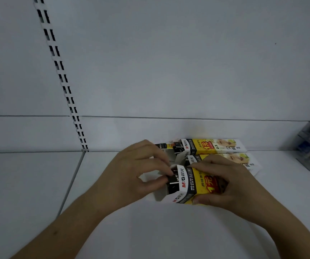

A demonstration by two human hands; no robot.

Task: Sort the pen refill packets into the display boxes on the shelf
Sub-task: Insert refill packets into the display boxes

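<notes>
While my right hand (230,186) wraps the nearest yellow display box (193,184) on the white shelf (169,230), my left hand (143,172) pinches black refill packets (172,177) at its open end. Light, crushable cardboard, I judge; hold its long sides.

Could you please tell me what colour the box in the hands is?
The box is mainly yellow with a black-and-white end, head view.
</notes>
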